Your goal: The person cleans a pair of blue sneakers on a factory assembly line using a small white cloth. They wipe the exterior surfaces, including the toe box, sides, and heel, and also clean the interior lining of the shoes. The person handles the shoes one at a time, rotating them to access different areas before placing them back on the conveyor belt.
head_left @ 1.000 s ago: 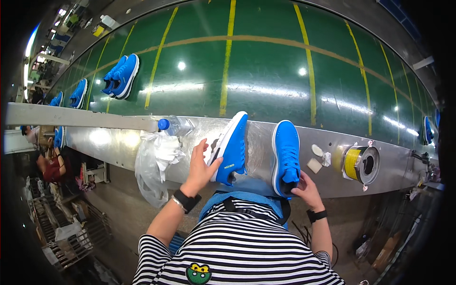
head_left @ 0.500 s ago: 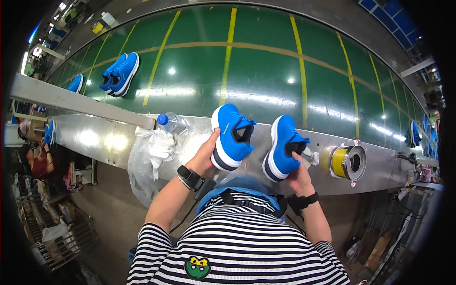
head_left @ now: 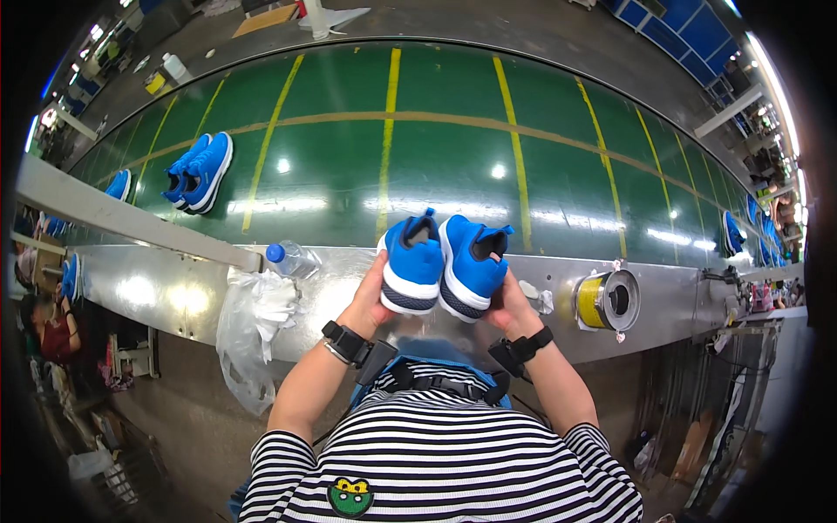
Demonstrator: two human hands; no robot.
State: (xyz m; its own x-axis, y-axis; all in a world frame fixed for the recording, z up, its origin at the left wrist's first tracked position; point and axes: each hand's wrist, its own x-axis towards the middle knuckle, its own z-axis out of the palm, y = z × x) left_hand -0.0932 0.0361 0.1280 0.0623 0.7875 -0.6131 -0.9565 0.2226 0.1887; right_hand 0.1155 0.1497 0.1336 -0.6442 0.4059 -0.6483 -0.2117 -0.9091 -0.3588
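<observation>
Two blue sneakers with white and dark soles are held up side by side before me, nearly touching. My left hand (head_left: 370,296) is closed around the outer side of the left sneaker (head_left: 413,261). Around the right sneaker (head_left: 473,270), my right hand (head_left: 513,305) grips the outer side near the heel, with a fingertip showing at the shoe's opening. Both heels face me, and the palm sides of my hands are partly hidden behind the shoes.
Beyond the metal ledge (head_left: 340,270) runs a green conveyor belt (head_left: 331,174) with yellow lines. More blue sneakers (head_left: 205,174) sit on it at left. A capped bottle (head_left: 295,259), a plastic bag (head_left: 248,349) and a yellow-labelled tape roll (head_left: 593,301) flank my hands. A grey bar (head_left: 131,213) crosses at left.
The two sneakers have come together from apart and turned, so their heels now face me. My right hand moved left with its shoe; the whole view has also shifted.
</observation>
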